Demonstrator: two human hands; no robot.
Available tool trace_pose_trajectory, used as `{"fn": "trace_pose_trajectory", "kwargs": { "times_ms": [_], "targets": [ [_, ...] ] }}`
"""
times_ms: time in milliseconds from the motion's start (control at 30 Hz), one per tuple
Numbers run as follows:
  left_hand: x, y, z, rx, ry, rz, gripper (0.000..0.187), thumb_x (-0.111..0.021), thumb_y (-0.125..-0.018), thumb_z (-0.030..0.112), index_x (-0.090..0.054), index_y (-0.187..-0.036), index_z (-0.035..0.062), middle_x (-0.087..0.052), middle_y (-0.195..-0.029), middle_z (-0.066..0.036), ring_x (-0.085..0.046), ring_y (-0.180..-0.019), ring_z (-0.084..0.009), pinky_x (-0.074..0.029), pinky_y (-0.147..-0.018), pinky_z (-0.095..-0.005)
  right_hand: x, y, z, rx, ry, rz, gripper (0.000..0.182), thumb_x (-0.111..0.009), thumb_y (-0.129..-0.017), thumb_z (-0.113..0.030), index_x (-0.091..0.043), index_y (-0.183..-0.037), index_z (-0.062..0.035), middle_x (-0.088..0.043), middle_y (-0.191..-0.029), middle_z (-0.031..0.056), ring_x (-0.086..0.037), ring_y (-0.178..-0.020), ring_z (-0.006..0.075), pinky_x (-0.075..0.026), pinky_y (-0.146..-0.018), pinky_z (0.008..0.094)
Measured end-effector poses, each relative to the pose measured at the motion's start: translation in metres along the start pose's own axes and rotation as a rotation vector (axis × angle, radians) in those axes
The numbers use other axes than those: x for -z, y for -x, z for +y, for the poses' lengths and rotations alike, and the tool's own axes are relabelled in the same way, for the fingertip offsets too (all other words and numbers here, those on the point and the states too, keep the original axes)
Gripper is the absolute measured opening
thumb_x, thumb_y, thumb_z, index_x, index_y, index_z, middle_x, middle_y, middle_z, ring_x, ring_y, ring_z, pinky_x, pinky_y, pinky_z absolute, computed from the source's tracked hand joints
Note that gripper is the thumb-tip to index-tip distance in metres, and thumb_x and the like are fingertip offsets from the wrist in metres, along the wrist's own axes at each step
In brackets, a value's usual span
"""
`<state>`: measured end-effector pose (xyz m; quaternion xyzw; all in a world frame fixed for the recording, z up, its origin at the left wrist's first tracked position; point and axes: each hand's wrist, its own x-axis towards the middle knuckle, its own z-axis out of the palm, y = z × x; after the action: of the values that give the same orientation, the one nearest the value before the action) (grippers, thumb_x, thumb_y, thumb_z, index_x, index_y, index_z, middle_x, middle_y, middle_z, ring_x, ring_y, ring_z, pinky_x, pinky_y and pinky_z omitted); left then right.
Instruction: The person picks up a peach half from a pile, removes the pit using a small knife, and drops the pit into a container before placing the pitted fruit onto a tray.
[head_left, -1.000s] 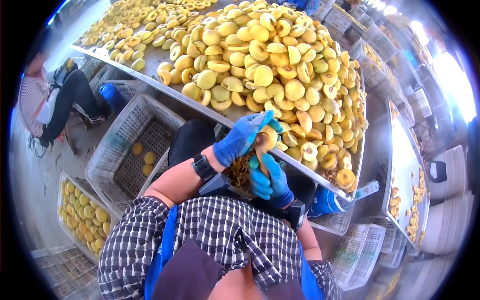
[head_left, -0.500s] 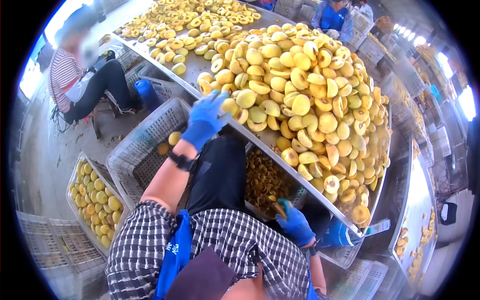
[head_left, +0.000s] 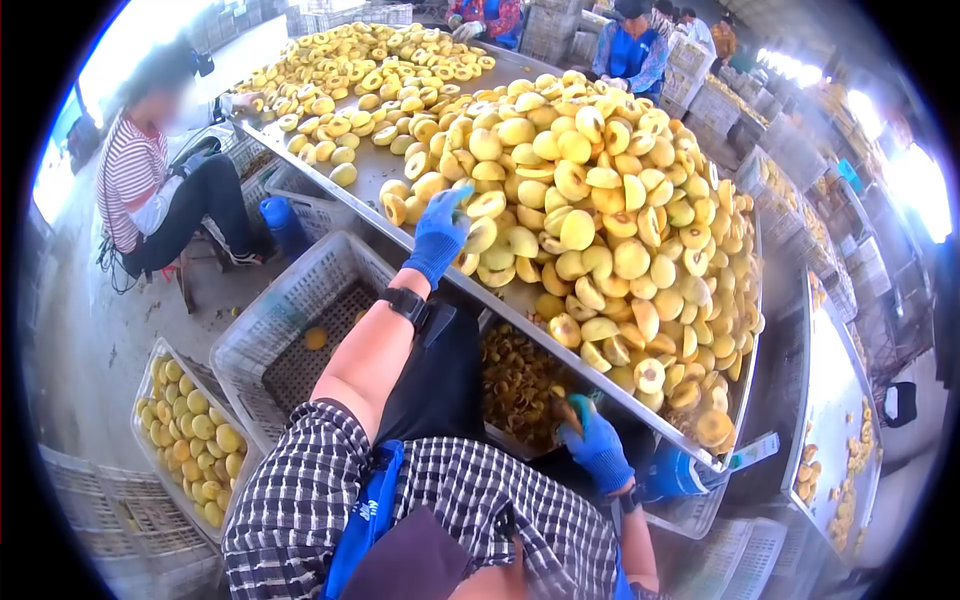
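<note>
Hands split between fruit pile and pit crate

Left hand (head_left: 438,232), gloved blue, reaches to the near edge of the surface (head_left: 372,172), fingers spread wide over a peach half (head_left: 486,205) just beyond them. Right hand (head_left: 597,443) is low below that edge, closed on a small tool (head_left: 566,412) angled up and away, beside the crate of pits (head_left: 522,375).

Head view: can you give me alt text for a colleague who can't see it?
A person's blue-gloved left hand reaches onto a heap of halved yellow peaches on a metal table, while the gloved right hand holds a small tool low over a crate of pits. Grey plastic crates stand below; other workers sit nearby.
</note>
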<state>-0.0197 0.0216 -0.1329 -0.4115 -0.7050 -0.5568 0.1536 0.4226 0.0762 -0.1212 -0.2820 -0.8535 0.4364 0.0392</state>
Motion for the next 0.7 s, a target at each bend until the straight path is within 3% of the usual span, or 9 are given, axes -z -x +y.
{"fn": "trace_pose_trajectory", "kwargs": {
  "times_ms": [33, 100, 167, 367, 400, 500, 533, 633, 700],
  "targets": [
    [0.000, 0.003, 0.001, -0.069, -0.057, 0.000, 0.037, -0.065, -0.086, 0.010, -0.068, -0.123, 0.0126, -0.067, -0.118, -0.018, -0.063, -0.111, -0.0369, -0.052, -0.096, -0.0418, 0.000, -0.001, 0.005, 0.109, 0.206, 0.043, 0.051, -0.066, -0.092, -0.026, -0.048, -0.136, -0.0082, -0.065, -0.105, 0.0282, -0.068, -0.084, 0.0441, -0.054, -0.069, 0.0463],
    [-0.003, 0.011, 0.005, -0.172, -0.110, -0.027, 0.031, -0.064, -0.092, 0.016, -0.069, -0.122, 0.0131, -0.068, -0.113, -0.018, -0.064, -0.107, -0.0391, -0.054, -0.091, -0.0434, 0.001, -0.008, -0.001, 0.116, 0.126, 0.050, 0.051, -0.065, -0.093, -0.028, -0.048, -0.136, -0.0074, -0.066, -0.105, 0.0291, -0.066, -0.094, 0.0463, -0.053, -0.079, 0.0482],
    [-0.019, 0.025, -0.016, 0.041, -0.112, -0.170, 0.036, -0.065, -0.093, 0.026, -0.066, -0.126, 0.0131, -0.066, -0.117, -0.020, -0.063, -0.110, -0.0404, -0.053, -0.093, -0.0454, 0.003, -0.007, -0.015, 0.065, 0.090, 0.058, 0.050, -0.064, -0.093, -0.028, -0.049, -0.136, -0.0070, -0.067, -0.105, 0.0296, -0.065, -0.098, 0.0474, -0.052, -0.084, 0.0490],
    [0.006, 0.011, 0.038, 0.239, -0.252, -0.611, 0.056, -0.072, -0.086, 0.045, -0.063, -0.131, 0.0139, -0.059, -0.128, -0.023, -0.061, -0.113, -0.0423, -0.050, -0.097, -0.0473, 0.003, -0.006, -0.004, 0.013, 0.082, 0.022, 0.048, -0.061, -0.095, -0.024, -0.049, -0.140, -0.0101, -0.067, -0.105, 0.0291, -0.066, -0.097, 0.0465, -0.052, -0.082, 0.0482],
    [0.004, 0.012, 0.032, -0.025, -0.330, -0.675, 0.056, -0.073, -0.084, 0.046, -0.064, -0.129, 0.0147, -0.062, -0.123, -0.021, -0.062, -0.112, -0.0388, -0.050, -0.096, -0.0452, 0.000, -0.006, 0.003, 0.057, 0.095, 0.036, 0.047, -0.061, -0.095, -0.022, -0.049, -0.139, -0.0104, -0.067, -0.104, 0.0288, -0.066, -0.096, 0.0466, -0.052, -0.082, 0.0482],
    [-0.010, 0.030, 0.035, 0.009, -0.342, -0.599, 0.055, -0.075, -0.083, 0.046, -0.066, -0.126, 0.0121, -0.067, -0.117, -0.019, -0.063, -0.111, -0.0348, -0.049, -0.099, -0.0444, -0.006, -0.008, 0.014, 0.272, 0.255, 0.159, 0.042, -0.058, -0.095, -0.018, -0.051, -0.136, -0.0099, -0.067, -0.099, 0.0274, -0.066, -0.094, 0.0470, -0.053, -0.078, 0.0479],
    [-0.007, 0.031, 0.039, -0.002, -0.294, -0.565, 0.051, -0.079, -0.082, 0.040, -0.067, -0.122, 0.0090, -0.069, -0.112, -0.015, -0.065, -0.108, -0.0300, -0.052, -0.095, -0.0421, -0.003, -0.008, 0.004, 0.306, 0.104, 0.151, 0.042, -0.058, -0.095, -0.018, -0.051, -0.135, -0.0099, -0.066, -0.102, 0.0273, -0.065, -0.098, 0.0470, -0.053, -0.080, 0.0482],
    [-0.003, 0.033, 0.047, 0.380, 0.221, -0.480, 0.044, -0.078, -0.088, 0.032, -0.065, -0.121, 0.0062, -0.069, -0.110, -0.009, -0.068, -0.102, -0.0226, -0.055, -0.085, -0.0366, 0.000, -0.006, 0.005, 0.038, 0.208, 0.139, 0.047, -0.060, -0.094, -0.022, -0.050, -0.137, -0.0081, -0.066, -0.107, 0.0291, -0.066, -0.097, 0.0455, -0.053, -0.082, 0.0501],
    [-0.010, 0.036, 0.051, 0.691, 0.890, -0.381, 0.037, -0.072, -0.095, 0.027, -0.062, -0.125, 0.0073, -0.069, -0.107, -0.004, -0.069, -0.094, -0.0174, -0.057, -0.079, -0.0307, -0.009, -0.009, 0.032, 0.091, 0.183, 0.176, 0.049, -0.061, -0.094, -0.026, -0.049, -0.137, -0.0036, -0.066, -0.106, 0.0299, -0.067, -0.095, 0.0450, -0.053, -0.080, 0.0511]
  ]
}}
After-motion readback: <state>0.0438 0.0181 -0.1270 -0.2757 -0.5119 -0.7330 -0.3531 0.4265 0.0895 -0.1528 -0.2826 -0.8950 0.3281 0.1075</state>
